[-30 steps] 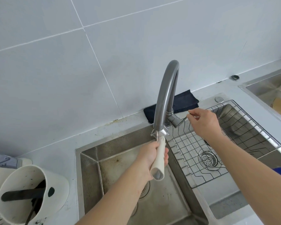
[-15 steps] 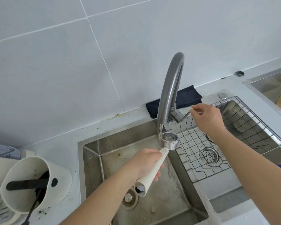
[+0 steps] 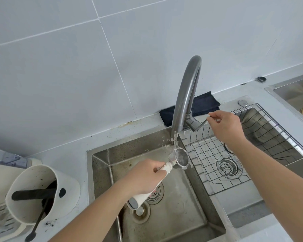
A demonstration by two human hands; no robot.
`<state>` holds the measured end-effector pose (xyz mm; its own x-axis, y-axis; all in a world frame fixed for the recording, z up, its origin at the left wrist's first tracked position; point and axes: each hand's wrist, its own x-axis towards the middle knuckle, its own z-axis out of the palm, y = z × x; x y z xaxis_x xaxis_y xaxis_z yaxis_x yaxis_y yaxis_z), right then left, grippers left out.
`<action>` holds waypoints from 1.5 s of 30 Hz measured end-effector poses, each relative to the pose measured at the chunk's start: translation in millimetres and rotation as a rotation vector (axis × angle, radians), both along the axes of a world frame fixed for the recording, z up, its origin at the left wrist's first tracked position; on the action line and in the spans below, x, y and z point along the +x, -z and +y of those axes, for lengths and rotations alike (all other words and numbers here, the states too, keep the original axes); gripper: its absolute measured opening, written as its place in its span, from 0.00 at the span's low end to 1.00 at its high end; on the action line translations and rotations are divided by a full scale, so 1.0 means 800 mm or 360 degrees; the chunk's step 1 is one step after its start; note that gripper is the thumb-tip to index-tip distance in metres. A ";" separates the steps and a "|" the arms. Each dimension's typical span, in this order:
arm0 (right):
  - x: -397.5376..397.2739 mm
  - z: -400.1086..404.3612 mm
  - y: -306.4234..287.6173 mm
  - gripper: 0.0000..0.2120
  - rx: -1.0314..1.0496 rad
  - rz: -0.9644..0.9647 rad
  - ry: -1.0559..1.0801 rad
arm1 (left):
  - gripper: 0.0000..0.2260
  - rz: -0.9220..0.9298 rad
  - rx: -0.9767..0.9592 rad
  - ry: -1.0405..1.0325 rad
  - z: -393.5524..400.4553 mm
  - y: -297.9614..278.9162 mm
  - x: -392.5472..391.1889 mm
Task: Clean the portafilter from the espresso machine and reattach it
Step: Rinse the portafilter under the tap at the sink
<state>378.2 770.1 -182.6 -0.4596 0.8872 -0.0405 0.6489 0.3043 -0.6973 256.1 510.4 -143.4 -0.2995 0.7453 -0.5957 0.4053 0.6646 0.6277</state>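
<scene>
steel basket of portafilter (image 3: 179, 158) now under running tap (image 3: 185, 95); left hand (image 3: 145, 177) grips handle, right hand (image 3: 226, 126) pinches lever, rinse started

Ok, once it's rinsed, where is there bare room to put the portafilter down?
Bare counter lies between the left sink and the white container, and behind that sink left of the dark cloth. The right basin is crowded by the wire rack.

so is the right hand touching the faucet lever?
Touching. The head view shows the right hand pinching the thin faucet lever between thumb and fingertips, with no gap, while water runs onto the portafilter.
</scene>
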 end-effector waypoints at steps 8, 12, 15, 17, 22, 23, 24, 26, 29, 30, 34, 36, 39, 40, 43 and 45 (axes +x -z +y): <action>0.000 -0.001 -0.001 0.14 0.0012 0.0005 -0.0003 | 0.04 0.0380 0.0084 0.0217 -0.018 -0.003 -0.014; 0.000 -0.001 -0.001 0.14 -0.0005 0.0012 0.0006 | 0.19 0.0398 0.0161 0.0165 -0.023 -0.011 -0.021; 0.000 -0.001 0.000 0.14 -0.0006 0.0009 0.0007 | 0.20 0.0277 0.0246 0.0043 -0.028 -0.013 -0.024; 0.001 0.000 0.000 0.14 -0.0003 0.0007 0.0005 | 0.20 0.0217 0.0272 -0.0048 -0.032 -0.010 -0.025; -0.001 0.000 0.002 0.13 -0.0002 0.0020 0.0012 | 0.17 -0.0177 0.0368 -0.0329 -0.037 -0.003 -0.017; -0.001 0.000 0.003 0.13 0.0012 0.0028 0.0010 | 0.17 -0.0263 0.0361 -0.0413 -0.036 -0.002 -0.013; -0.001 0.000 0.003 0.13 0.0020 0.0033 0.0007 | 0.17 -0.0330 0.0355 -0.0486 -0.035 -0.001 -0.009; 0.000 0.000 0.002 0.13 0.0017 0.0033 0.0006 | 0.16 -0.0443 0.0360 -0.0599 -0.031 0.001 0.000; 0.000 0.000 0.002 0.13 0.0012 0.0031 0.0004 | 0.15 -0.0648 0.0405 -0.0749 -0.024 0.001 0.010; 0.000 0.000 0.003 0.13 0.0016 0.0031 0.0000 | 0.15 -0.0713 0.0431 -0.0797 -0.022 0.002 0.013; 0.000 0.001 0.004 0.13 0.0023 0.0030 -0.0003 | 0.15 -0.0863 0.0497 -0.0902 -0.015 0.008 0.020; 0.000 0.002 0.005 0.13 0.0032 0.0029 -0.0004 | 0.14 -0.0907 0.0520 -0.0910 -0.012 0.011 0.024; 0.000 0.002 0.007 0.13 0.0024 0.0039 -0.0002 | 0.16 -0.0969 0.0527 -0.0918 -0.009 0.013 0.029; 0.000 0.002 0.007 0.13 0.0023 0.0041 -0.0001 | 0.16 -0.0993 0.0525 -0.0936 -0.008 0.014 0.030; 0.001 0.003 0.007 0.14 0.0023 0.0038 -0.0006 | 0.15 -0.1075 0.0559 -0.0995 -0.003 0.017 0.033; 0.001 0.003 0.006 0.13 0.0021 0.0041 -0.0009 | 0.11 -0.1111 0.0589 -0.1061 0.003 0.018 0.033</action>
<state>379.1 772.4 -187.7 -0.4651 0.8851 -0.0169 0.6293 0.3172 -0.7095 282.9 512.5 -157.5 -0.3944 0.7266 -0.5627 -0.5072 0.3385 0.7926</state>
